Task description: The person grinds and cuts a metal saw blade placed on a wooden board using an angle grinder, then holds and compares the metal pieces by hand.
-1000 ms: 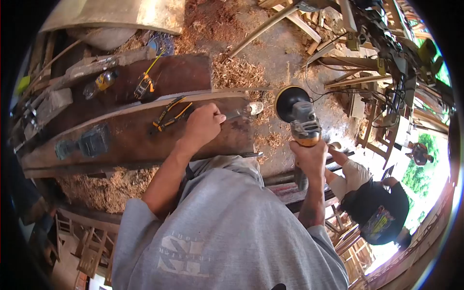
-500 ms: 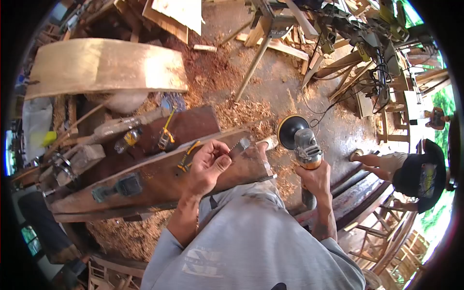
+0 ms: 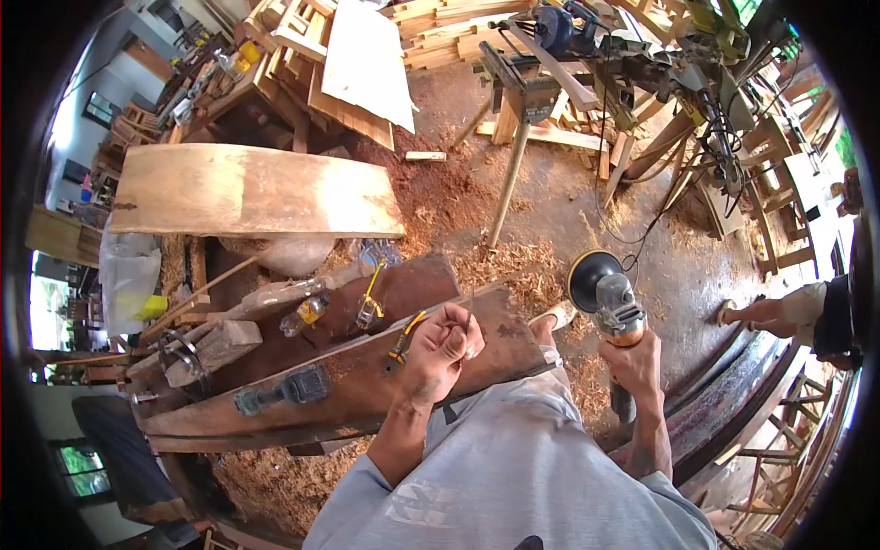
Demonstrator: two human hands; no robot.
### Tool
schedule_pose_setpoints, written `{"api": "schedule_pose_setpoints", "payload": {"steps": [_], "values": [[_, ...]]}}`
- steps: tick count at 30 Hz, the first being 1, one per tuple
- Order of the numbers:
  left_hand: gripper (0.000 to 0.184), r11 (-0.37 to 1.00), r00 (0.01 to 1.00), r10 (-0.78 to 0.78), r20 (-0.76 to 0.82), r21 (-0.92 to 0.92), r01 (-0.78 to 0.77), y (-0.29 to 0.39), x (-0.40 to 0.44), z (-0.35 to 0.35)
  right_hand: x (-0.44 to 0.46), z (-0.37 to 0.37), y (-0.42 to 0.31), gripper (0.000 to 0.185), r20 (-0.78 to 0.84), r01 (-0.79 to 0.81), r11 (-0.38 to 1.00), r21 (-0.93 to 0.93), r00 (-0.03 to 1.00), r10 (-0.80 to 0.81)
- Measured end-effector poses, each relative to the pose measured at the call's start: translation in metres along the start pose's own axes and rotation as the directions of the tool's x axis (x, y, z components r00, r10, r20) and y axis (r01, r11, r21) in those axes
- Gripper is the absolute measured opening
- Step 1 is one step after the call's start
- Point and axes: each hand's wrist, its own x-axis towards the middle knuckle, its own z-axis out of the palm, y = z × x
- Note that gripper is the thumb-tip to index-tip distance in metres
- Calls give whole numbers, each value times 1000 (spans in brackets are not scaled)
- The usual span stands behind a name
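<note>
The left grip [image 3: 446, 348] pinches a thin dark strip [image 3: 471, 309] over the brown plank [image 3: 367, 392]; the right grip [image 3: 632, 359] wraps the disc sander [image 3: 612, 298] beyond the plank's right end, disc off the wood. Pliers [image 3: 406, 339] lie on the plank, whose mottled top looks unfinished, no part visibly smoothed.

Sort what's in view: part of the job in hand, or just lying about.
Likely in the job:
disc power tool, in the right hand
thin piece, in the left hand

Seemingly just lying about:
pliers
tape measure
bottle
</note>
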Motion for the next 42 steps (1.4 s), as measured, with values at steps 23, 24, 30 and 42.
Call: {"api": "schedule_pose_setpoints", "payload": {"steps": [23, 24, 30, 42], "values": [[29, -98, 921, 377, -97, 985, 144, -118, -19, -98, -17, -28, 35, 29, -143, 26, 940, 341, 989, 25], [29, -93, 918, 384, -101, 985, 147, -113, -20, -89, -19, -27, 33, 30, -160, 24, 934, 355, 986, 35], [62, 596, 947, -249, 205, 803, -17, -157, -19, -28, -10, -28, 36, 28, -218, 36, 904, 425, 974, 64], [82, 877, 802, -468, 372, 305, 370, -235, 13, 70, 5, -58, 16, 47, -163, 76, 702, 708, 985, 58]]}}
